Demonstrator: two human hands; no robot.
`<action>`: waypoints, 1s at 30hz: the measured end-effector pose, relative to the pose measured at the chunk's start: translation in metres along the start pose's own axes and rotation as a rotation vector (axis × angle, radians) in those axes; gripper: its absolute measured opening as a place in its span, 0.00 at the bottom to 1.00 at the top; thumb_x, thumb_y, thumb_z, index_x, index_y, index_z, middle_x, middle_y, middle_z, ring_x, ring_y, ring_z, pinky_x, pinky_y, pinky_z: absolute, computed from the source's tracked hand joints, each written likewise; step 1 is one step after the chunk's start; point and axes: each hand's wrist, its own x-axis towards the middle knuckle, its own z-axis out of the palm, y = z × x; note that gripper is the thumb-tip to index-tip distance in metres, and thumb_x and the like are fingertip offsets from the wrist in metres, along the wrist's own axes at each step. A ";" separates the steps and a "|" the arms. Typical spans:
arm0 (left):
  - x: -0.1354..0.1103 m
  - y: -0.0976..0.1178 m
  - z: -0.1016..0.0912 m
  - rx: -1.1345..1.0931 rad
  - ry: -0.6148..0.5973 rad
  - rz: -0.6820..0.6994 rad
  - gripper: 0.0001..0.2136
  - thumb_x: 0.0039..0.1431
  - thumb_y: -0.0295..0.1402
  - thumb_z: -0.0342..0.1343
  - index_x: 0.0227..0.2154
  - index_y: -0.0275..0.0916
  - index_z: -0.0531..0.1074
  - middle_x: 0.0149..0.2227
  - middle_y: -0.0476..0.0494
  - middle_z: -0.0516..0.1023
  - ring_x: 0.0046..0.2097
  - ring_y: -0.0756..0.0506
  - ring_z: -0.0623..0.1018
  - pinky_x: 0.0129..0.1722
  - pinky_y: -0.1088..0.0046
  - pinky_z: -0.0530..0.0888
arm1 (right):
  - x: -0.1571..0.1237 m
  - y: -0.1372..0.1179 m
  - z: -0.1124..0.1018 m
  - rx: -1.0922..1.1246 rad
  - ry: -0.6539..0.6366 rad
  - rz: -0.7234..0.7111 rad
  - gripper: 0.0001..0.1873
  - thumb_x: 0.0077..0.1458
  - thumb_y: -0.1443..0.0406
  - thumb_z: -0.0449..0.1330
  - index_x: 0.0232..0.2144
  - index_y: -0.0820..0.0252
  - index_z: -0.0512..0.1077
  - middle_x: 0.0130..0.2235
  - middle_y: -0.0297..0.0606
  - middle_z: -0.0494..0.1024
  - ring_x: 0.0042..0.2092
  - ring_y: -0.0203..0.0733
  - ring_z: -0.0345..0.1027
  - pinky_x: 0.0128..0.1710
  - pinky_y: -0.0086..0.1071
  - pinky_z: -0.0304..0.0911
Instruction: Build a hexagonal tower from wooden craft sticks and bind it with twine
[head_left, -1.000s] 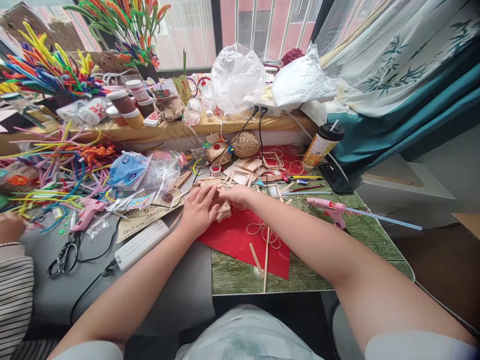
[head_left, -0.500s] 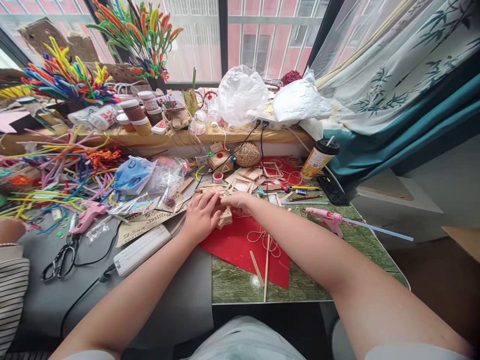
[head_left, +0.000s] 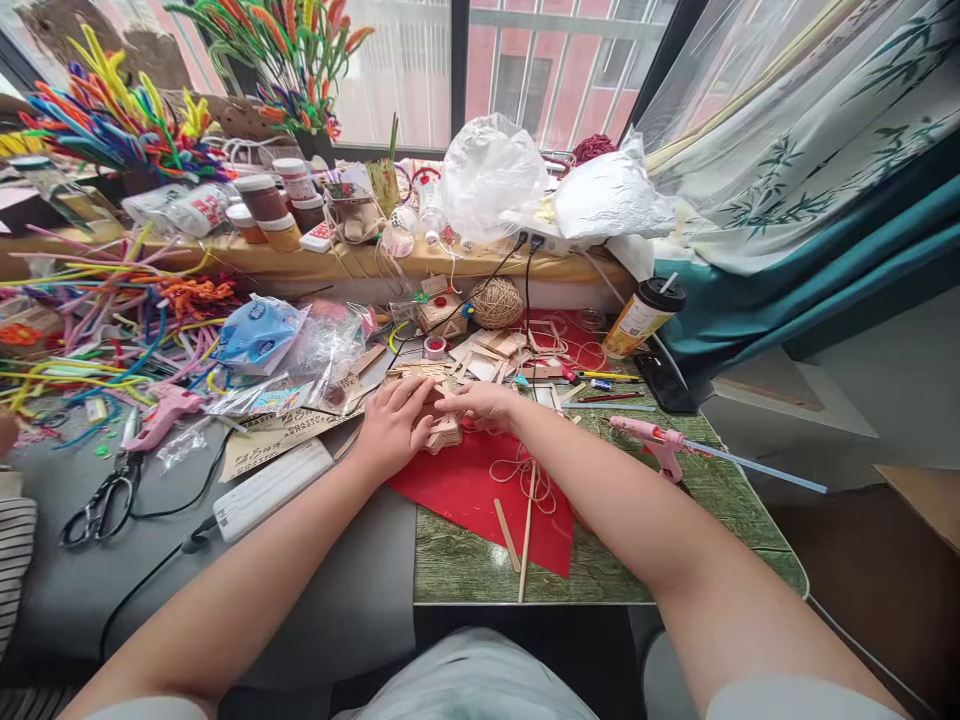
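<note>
A small pale model built of wooden craft sticks (head_left: 445,434) sits at the upper edge of the red sheet (head_left: 480,490). My left hand (head_left: 391,425) holds it from the left, fingers curved over its top and thumb against the near side. From the right, my right hand (head_left: 484,403) grips it with fingers bent around the edge. Most of the model is hidden under my fingers. A loose craft stick (head_left: 507,535), a thin wooden rod (head_left: 526,535) and a tangle of twine (head_left: 529,475) lie below my right hand.
On the right lie a pink glue gun (head_left: 652,440) and a drink cup (head_left: 645,318). At left are scissors (head_left: 101,510), a white power strip (head_left: 270,485), another pink glue gun (head_left: 165,415) and pipe cleaners (head_left: 67,370). A twine ball (head_left: 497,302) sits behind. Another person's striped sleeve (head_left: 15,560) shows far left.
The view has shifted slightly. My right fingers have spread a little along the model's top, and my left hand stays on it. The other person's arm has drawn further out of view at left.
</note>
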 end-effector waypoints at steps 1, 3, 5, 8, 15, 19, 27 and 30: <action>0.000 0.000 0.000 -0.003 0.001 -0.004 0.28 0.74 0.43 0.49 0.74 0.43 0.61 0.72 0.38 0.67 0.70 0.33 0.66 0.70 0.51 0.60 | 0.000 0.001 -0.001 -0.020 -0.025 -0.008 0.37 0.36 0.45 0.82 0.41 0.56 0.73 0.26 0.27 0.71 0.25 0.30 0.57 0.22 0.26 0.49; 0.001 0.000 0.000 -0.012 0.007 -0.013 0.28 0.75 0.44 0.49 0.73 0.43 0.62 0.72 0.37 0.67 0.70 0.33 0.67 0.70 0.51 0.60 | 0.000 0.003 -0.002 -0.055 -0.079 -0.021 0.40 0.35 0.43 0.81 0.44 0.54 0.73 0.25 0.26 0.69 0.24 0.31 0.56 0.21 0.26 0.45; 0.001 0.000 0.001 -0.022 0.006 -0.016 0.28 0.74 0.44 0.49 0.73 0.43 0.62 0.72 0.37 0.68 0.70 0.33 0.67 0.70 0.51 0.60 | 0.001 0.007 -0.002 -0.060 -0.097 -0.028 0.41 0.34 0.41 0.81 0.45 0.53 0.72 0.25 0.25 0.68 0.23 0.31 0.54 0.21 0.26 0.44; 0.004 0.002 0.001 -0.041 -0.009 -0.023 0.28 0.74 0.44 0.50 0.73 0.44 0.63 0.71 0.38 0.68 0.70 0.32 0.67 0.70 0.50 0.61 | 0.004 0.015 0.001 0.017 -0.087 -0.097 0.38 0.35 0.43 0.81 0.42 0.54 0.72 0.26 0.26 0.69 0.24 0.31 0.55 0.20 0.26 0.46; 0.015 0.004 -0.015 -0.220 -0.094 -0.052 0.25 0.76 0.46 0.47 0.71 0.47 0.66 0.71 0.41 0.69 0.70 0.34 0.67 0.72 0.50 0.60 | 0.001 0.021 0.009 0.254 -0.094 -0.115 0.31 0.37 0.51 0.82 0.39 0.58 0.75 0.26 0.27 0.72 0.23 0.27 0.53 0.20 0.25 0.44; 0.019 -0.001 -0.015 -0.464 -0.025 -0.128 0.21 0.77 0.43 0.45 0.64 0.45 0.73 0.70 0.40 0.69 0.72 0.37 0.66 0.74 0.51 0.60 | 0.000 0.019 0.010 0.302 -0.081 -0.089 0.30 0.37 0.53 0.82 0.37 0.59 0.76 0.24 0.26 0.72 0.22 0.26 0.52 0.20 0.24 0.43; 0.024 0.007 -0.005 -1.153 0.259 -0.690 0.33 0.65 0.45 0.63 0.69 0.45 0.60 0.72 0.34 0.64 0.72 0.34 0.68 0.68 0.54 0.71 | -0.015 0.006 0.002 0.320 -0.062 -0.209 0.33 0.40 0.51 0.82 0.44 0.58 0.76 0.24 0.24 0.69 0.20 0.25 0.46 0.20 0.25 0.41; 0.030 0.014 -0.024 -1.448 -0.036 -0.777 0.33 0.63 0.46 0.66 0.67 0.42 0.66 0.68 0.32 0.72 0.62 0.33 0.79 0.55 0.59 0.81 | -0.025 0.000 -0.004 0.272 -0.060 -0.240 0.33 0.41 0.50 0.81 0.46 0.58 0.76 0.23 0.23 0.66 0.21 0.26 0.44 0.20 0.26 0.40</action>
